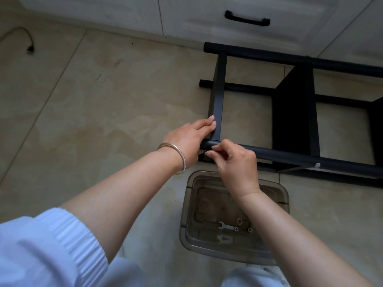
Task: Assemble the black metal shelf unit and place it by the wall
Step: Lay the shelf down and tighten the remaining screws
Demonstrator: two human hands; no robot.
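Fingers of left hand (189, 139) curled round flat crossbar (218, 96) of black shelf frame (294, 112), at its near corner joint. Right hand (234, 162) pinching something small, hidden, against near tube (290, 155). Frame lying sideways on tiled floor (103, 100) beside white cabinet (186, 15). Clear plastic bin (279, 191) holding small wrench (227, 226) and washers (239, 221), right of centre.

Dim, soft daylight; faint shadows; wide-angle bending at edges; sleeve (51, 245) blurred.
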